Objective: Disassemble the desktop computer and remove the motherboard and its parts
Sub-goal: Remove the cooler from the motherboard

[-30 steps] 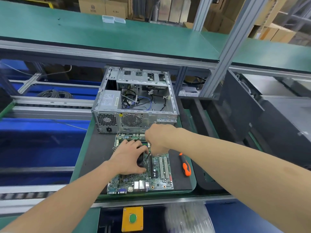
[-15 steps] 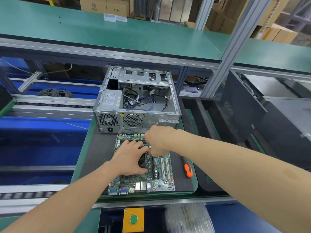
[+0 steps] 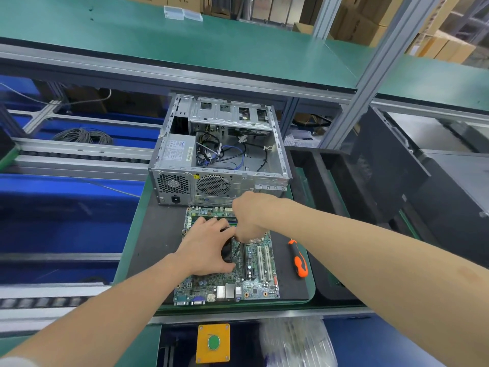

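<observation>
Now | green circuit motherboard (image 3: 260, 288) lies just in front of grey steel case (image 3: 219, 187) | left hand (image 3: 206, 247) grips black round cooler (image 3: 226, 251), steadying | right hand (image 3: 248, 215) clenched on thin dark shaft (image 3: 238, 248), likely unscrewing

Ungloved left hand (image 3: 209, 247) and right hand (image 3: 250, 215), forearms (image 3: 370, 260) bare, pale sleeve edge (image 3: 14, 362) on the left arm.

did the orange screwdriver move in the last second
No; the orange screwdriver lies at the same spot beside the motherboard's right edge on the black mat.
</observation>
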